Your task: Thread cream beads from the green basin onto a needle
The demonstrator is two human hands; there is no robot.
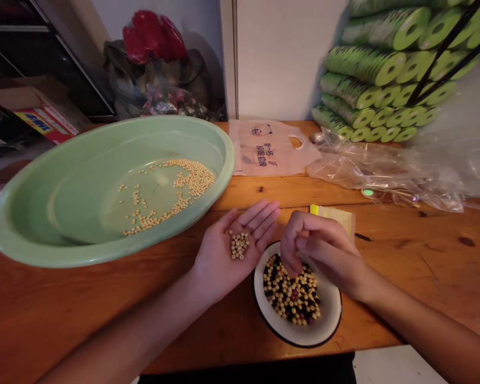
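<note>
My left hand [228, 253] is palm up with its fingers stretched out flat. A small heap of pale wooden beads [239, 246] lies loose on that palm. To its right, my right hand [320, 246] is closed over a white bowl with a dark rim [328, 320], thumb against curled fingers. Whatever may be between those fingertips is hidden. Inside the bowl are mixed beads [294, 298], mostly pale and black, with a few reddish ones. A large green basin [84, 250] stands at the left, with many pale beads [194, 178] scattered over its floor.
Behind the hands lie a printed plastic bag [270, 146] and crumpled clear plastic [384, 165]. A small yellowish packet [338, 216] sits beyond the bowl. Green rolls [368, 98] are stacked at the back right. A cardboard box [40, 109] is at the far left. Everything centres on a wooden table [408, 266].
</note>
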